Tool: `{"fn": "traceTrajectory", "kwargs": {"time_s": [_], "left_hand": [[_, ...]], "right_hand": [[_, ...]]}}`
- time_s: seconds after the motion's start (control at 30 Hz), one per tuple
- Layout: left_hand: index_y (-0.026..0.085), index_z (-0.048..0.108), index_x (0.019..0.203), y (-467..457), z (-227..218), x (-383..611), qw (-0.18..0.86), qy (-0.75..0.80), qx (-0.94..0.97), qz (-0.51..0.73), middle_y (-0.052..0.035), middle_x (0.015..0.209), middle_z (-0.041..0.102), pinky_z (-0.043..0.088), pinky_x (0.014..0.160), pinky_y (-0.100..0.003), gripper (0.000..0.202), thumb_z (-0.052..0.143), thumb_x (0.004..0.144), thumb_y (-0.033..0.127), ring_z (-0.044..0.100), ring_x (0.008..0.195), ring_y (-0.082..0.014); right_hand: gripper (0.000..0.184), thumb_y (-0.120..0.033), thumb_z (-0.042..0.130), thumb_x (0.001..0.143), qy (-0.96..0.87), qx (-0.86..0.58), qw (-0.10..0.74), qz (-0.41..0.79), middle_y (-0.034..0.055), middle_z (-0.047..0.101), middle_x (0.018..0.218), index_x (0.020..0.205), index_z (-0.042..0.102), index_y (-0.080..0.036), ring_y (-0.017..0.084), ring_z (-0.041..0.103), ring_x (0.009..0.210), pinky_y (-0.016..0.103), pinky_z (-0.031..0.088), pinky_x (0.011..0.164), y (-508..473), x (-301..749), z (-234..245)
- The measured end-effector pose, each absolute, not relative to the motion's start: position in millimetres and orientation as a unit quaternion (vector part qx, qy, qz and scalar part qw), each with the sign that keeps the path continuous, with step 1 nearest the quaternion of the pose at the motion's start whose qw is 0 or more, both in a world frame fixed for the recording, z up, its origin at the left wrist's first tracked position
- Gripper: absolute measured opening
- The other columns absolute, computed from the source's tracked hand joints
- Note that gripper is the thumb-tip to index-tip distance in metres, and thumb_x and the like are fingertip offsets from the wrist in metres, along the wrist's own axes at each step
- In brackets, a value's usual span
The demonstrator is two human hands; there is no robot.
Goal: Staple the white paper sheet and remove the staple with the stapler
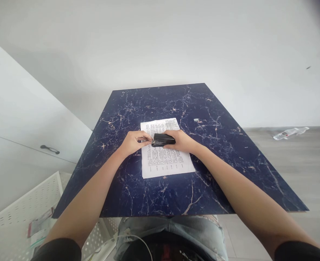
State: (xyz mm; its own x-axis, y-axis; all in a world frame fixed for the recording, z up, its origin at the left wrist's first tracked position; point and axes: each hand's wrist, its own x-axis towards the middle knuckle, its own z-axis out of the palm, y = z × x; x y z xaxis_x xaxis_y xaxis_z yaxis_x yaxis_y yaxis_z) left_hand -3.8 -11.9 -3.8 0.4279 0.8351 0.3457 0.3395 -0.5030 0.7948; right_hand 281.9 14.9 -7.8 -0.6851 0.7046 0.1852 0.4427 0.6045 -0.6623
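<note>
A black stapler [164, 139] is held over printed sheets of paper [165, 161], its metal front end pointing left. My right hand [180, 140] wraps round the rear of the stapler from the right side. At the stapler's front end, the fingertips of my left hand [135, 141] are pinched together, close to or touching the metal part. Whatever sits between those fingertips is too small to make out. The sheets lie flat on the dark blue marbled table [160, 199], partly covered by both hands and the stapler.
A small pale piece [196, 119] lies on the table beyond my right hand. On the floor to the right is a clear plastic wrapper [290, 133]. A white perforated basket [19, 203] with packets stands at lower left, near a white cabinet with a dark handle [50, 149].
</note>
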Motion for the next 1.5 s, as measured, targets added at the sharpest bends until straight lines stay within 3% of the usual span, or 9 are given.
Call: {"fn": "traceTrajectory", "kwargs": {"time_s": [0.43, 1.1, 1.5], "left_hand": [[0.023, 0.080, 0.097, -10.9, 1.4, -9.4, 0.277, 0.380, 0.816, 0.336, -0.0052, 0.098, 0.081, 0.063, 0.093, -0.038, 0.010, 0.079, 0.089, 0.029, 0.077, 0.092, -0.0192], [0.020, 0.078, 0.094, -11.1, 1.0, -8.1, 0.318, 0.385, 0.762, 0.413, -0.0077, 0.096, 0.077, 0.067, 0.089, -0.038, 0.017, 0.081, 0.087, 0.034, 0.076, 0.089, -0.0192], [0.020, 0.079, 0.096, -11.9, -2.5, -6.1, 0.320, 0.369, 0.789, 0.373, -0.0069, 0.097, 0.077, 0.066, 0.093, -0.037, 0.012, 0.079, 0.088, 0.029, 0.075, 0.091, -0.0171]], "right_hand": [[0.031, -0.032, 0.078, 0.086, -0.870, -0.334, 0.216, 0.293, 0.0035, 0.077, 0.105, 0.114, 0.068, -0.026, 0.022, 0.070, 0.091, 0.036, 0.051, 0.078, 14.2, 281.6, -5.4], [0.035, -0.034, 0.078, 0.086, -0.867, -0.333, 0.211, 0.306, 0.0041, 0.076, 0.106, 0.119, 0.068, -0.026, 0.023, 0.069, 0.093, 0.037, 0.051, 0.080, 14.2, 283.0, -5.7], [0.034, -0.032, 0.078, 0.085, -0.863, -0.337, 0.213, 0.309, 0.0034, 0.077, 0.106, 0.117, 0.068, -0.026, 0.023, 0.070, 0.093, 0.036, 0.051, 0.081, 14.6, 283.3, -6.7]]}}
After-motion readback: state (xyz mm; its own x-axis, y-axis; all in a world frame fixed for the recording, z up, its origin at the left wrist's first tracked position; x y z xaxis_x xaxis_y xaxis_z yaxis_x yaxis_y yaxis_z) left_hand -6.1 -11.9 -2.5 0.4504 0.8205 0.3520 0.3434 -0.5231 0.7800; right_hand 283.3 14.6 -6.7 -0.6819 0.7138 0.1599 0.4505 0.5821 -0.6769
